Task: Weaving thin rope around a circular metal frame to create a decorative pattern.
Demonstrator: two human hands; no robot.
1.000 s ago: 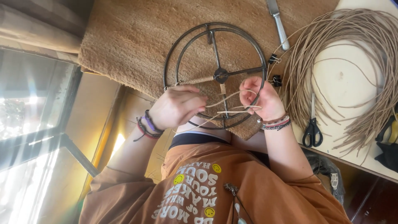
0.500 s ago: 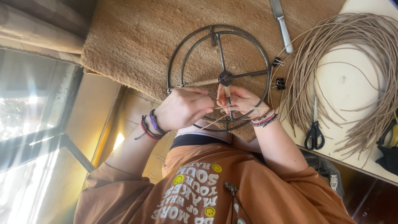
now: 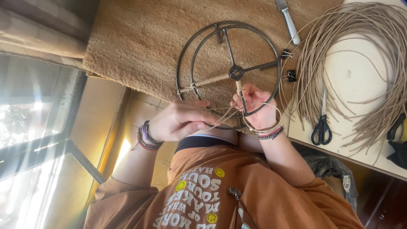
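A round dark metal frame [image 3: 268, 51] with two rings and several spokes lies on a brown fibre mat [image 3: 140, 42]. Tan cord [image 3: 207, 81] is wound along the left spoke and started on the lower spoke. My right hand [image 3: 256, 108] is closed around that lower spoke, pinching the cord against it just below the hub. My left hand [image 3: 182, 121] sits to the left by the frame's near rim, fingers closed on loose strands of the same cord that run across to the right hand. Both wrists wear bracelets.
A large coil of tan cord [image 3: 360, 55] lies on a white table [image 3: 352, 85] at the right, with black scissors [image 3: 322, 125] on its near edge. A grey knife handle [image 3: 289, 23] and two black binder clips [image 3: 290, 76] lie beside the frame. A bright window is at the left.
My right hand has moved left from the frame's right rim onto the lower spoke. My left hand has slid slightly toward me, and the loose strands are drawn tighter between the hands.
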